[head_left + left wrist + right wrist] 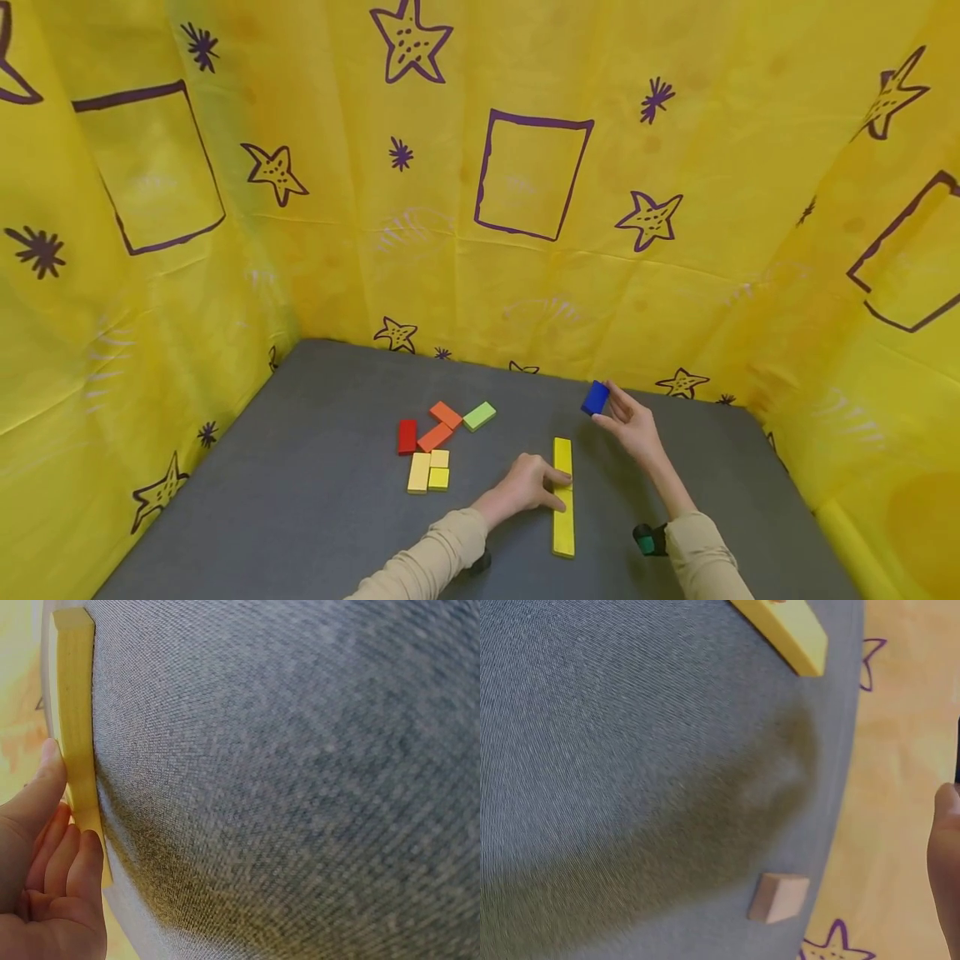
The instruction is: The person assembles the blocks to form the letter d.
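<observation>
In the head view, two long yellow blocks [563, 533] lie end to end in a straight strip on the dark grey surface. My left hand [521, 485] is at their join, fingertips and thumb pinching the strip there. The left wrist view has the thumb against one side of a yellow block [75, 697], with the other fingers curled near its lower part. Held up between the thumb and fingers of my right hand [633, 429] is a blue block [596, 398], beyond the strip and to its right. Only part of the right hand [946, 862] shows in the right wrist view.
Left of the strip lie a red block [407, 437], two orange blocks [435, 437], a light green block [479, 416], a cream block [418, 473] and two small yellowish blocks [438, 479]. A pale pinkish block [780, 897] stands near the edge. Yellow curtains [337, 275] enclose the surface.
</observation>
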Action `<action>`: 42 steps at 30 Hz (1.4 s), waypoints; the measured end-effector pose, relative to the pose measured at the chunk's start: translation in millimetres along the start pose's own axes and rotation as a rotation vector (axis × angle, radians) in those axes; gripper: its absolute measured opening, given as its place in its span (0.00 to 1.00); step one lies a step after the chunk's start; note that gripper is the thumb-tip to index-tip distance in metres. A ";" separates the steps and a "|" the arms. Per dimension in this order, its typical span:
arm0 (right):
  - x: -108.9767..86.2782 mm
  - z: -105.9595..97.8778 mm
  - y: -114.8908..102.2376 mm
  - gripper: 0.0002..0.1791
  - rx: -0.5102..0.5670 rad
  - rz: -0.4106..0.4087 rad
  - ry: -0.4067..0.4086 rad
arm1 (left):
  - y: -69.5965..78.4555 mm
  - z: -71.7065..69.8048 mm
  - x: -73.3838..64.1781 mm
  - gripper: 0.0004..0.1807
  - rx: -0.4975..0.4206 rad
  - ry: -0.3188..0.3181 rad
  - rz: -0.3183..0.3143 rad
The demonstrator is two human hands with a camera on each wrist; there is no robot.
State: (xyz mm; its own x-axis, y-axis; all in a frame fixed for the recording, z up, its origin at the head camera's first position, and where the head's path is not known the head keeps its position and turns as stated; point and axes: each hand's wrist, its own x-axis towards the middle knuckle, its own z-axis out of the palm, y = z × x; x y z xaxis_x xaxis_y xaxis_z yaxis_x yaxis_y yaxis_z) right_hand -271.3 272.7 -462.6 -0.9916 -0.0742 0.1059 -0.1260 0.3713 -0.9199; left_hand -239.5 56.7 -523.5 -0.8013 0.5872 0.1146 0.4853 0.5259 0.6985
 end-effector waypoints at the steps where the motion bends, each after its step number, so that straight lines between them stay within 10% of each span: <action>1: 0.5 2.2 2.0 0.41 -0.006 -0.001 -0.012 | 0.2 -0.1 0.0 0.22 0.003 0.000 -0.001; 19: 13.2 30.3 32.6 0.38 -0.054 -0.087 -0.098 | 0.7 1.1 0.7 0.21 0.049 -0.003 0.011; 42: 21.4 47.8 44.2 0.39 -0.224 0.013 -0.178 | 5.9 -4.4 -0.6 0.21 0.043 -0.034 0.006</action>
State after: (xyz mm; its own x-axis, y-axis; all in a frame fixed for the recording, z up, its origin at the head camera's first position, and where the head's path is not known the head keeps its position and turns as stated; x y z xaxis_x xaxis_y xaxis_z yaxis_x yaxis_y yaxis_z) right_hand -296.8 243.3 -519.0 -0.9750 -0.2222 0.0080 -0.1359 0.5673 -0.8122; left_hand -237.7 56.7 -516.3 -0.7866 0.6102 0.0942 0.5051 0.5483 0.6665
